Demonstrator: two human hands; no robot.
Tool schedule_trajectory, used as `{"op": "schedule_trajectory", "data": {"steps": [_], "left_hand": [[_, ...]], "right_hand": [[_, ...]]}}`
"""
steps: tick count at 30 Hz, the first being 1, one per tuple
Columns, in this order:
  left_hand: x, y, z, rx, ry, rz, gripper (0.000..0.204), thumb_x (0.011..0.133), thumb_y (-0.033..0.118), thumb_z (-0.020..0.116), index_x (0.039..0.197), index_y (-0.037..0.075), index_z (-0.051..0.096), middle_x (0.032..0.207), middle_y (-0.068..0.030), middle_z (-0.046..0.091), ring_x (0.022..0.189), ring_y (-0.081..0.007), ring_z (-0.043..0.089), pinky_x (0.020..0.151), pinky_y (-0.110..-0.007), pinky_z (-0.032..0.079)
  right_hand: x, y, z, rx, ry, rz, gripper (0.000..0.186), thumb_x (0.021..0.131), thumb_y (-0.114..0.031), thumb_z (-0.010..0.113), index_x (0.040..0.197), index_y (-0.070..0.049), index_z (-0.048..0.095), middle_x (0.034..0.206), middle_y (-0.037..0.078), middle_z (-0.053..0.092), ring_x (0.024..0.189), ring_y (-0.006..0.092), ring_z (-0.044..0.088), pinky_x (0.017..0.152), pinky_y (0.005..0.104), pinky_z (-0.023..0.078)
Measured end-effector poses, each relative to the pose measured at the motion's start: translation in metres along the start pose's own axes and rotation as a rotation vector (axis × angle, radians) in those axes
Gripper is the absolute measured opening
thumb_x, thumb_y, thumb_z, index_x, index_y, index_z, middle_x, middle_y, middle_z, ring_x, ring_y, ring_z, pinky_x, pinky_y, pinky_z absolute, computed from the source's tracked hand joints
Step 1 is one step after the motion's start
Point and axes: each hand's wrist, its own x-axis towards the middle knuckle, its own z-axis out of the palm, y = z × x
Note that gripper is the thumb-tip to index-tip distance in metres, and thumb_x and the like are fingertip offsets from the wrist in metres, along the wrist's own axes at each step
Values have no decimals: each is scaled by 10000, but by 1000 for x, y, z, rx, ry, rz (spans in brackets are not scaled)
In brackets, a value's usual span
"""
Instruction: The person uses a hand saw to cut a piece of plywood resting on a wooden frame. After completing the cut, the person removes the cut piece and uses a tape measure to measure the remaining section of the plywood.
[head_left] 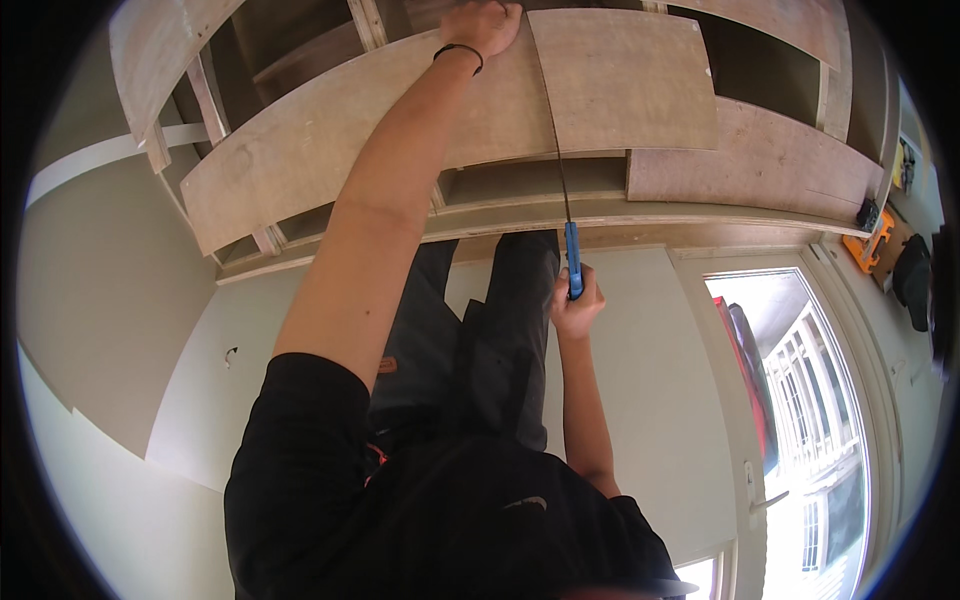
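The handsaw with a straight blue handle and thin, dark metal blade [573, 245] lies across the long, pale-brown plywood board [630, 85]; the right hand [578, 310] is closed around its handle. The left hand [482, 28], curled, rests at the board's far edge; its grip cannot be told. Beneath is the compartmented light-wood frame [690, 214].

A home-like room under carpentry
Bare tan plywood panels [630, 85], plain off-white wall [645, 370], tall glazed door [785, 515], white slatted railing [803, 370] outside.

Pale wall [640, 400], bright glazed door [812, 430]
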Motion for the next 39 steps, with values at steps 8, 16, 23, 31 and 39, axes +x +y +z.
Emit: {"op": "schedule_trajectory", "data": {"steps": [8,16,23,31,39], "left_hand": [[3,0,4,-8,34,1,613,996,434,299,1147,-28,673,1278,-267,595,1229,-430,534,1074,-520,382],[-2,1,2,-62,69,-11,587,996,424,313,1104,-3,701,1211,-269,631,1165,-430,581,1038,-519,418],[5,-1,3,7,-19,-10,586,999,402,317,1052,-34,706,1158,-272,652,1120,-428,607,998,-522,446],[-11,5,1,-1,98,6,564,988,386,347,982,-32,726,1100,-283,666,1059,-431,628,972,-518,460],[-28,11,-6,-60,358,87,425,971,292,444,799,7,708,901,-209,702,852,-354,668,848,-509,474]], "right_hand": [[4,3,6,46,36,-64,183,870,-142,675,934,14,604,662,159,577,536,315,572,524,378,480],[-27,24,-10,8,26,-49,195,844,-139,683,933,17,609,648,152,569,522,303,563,519,378,469],[-53,13,-43,85,7,-30,201,842,-139,663,944,25,609,678,139,612,529,266,591,520,345,480],[3,-52,-70,81,69,73,207,851,-136,643,969,31,612,668,103,611,538,199,589,545,311,491],[92,-125,-44,-56,-5,-69,197,885,-105,698,990,42,620,746,137,579,609,268,585,560,362,472]]}}
